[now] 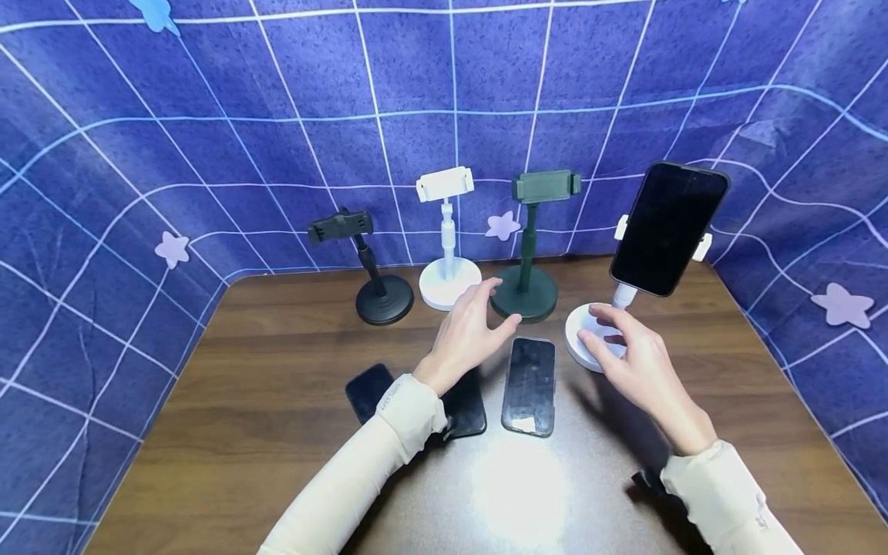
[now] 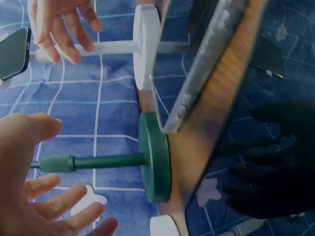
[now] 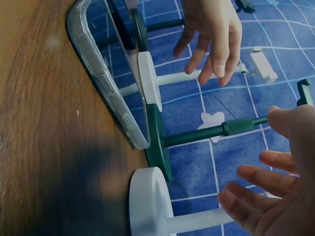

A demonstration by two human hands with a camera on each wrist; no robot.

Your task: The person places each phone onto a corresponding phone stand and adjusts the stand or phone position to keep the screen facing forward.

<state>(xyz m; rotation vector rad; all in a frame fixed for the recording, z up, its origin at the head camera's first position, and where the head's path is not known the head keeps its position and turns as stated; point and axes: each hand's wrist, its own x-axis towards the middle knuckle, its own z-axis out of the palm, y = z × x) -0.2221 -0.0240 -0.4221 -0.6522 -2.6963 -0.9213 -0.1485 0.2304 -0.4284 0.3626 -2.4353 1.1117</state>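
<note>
My left hand (image 1: 466, 333) hovers in front of the dark green phone stand (image 1: 528, 243), fingers spread and nothing between them. Over the round base of the right-hand white phone stand (image 1: 581, 343) is my right hand (image 1: 638, 358), thumb and fingers apart. That stand's clamp holds an upright black phone (image 1: 669, 227), tilted slightly right. Between the hands, a phone (image 1: 529, 389) in a clear case lies face up on the table. Two more dark phones lie to the left: one (image 1: 467, 407) partly under my left wrist, the other (image 1: 370, 389) partly behind my sleeve.
An unloaded white phone stand (image 1: 447, 239) and a black phone stand (image 1: 371, 266) with a tilted clamp stand along the back left. A blue grid-patterned cloth (image 1: 347, 146) hangs behind the wooden table (image 1: 257, 370). Glare lies on the front middle of the table.
</note>
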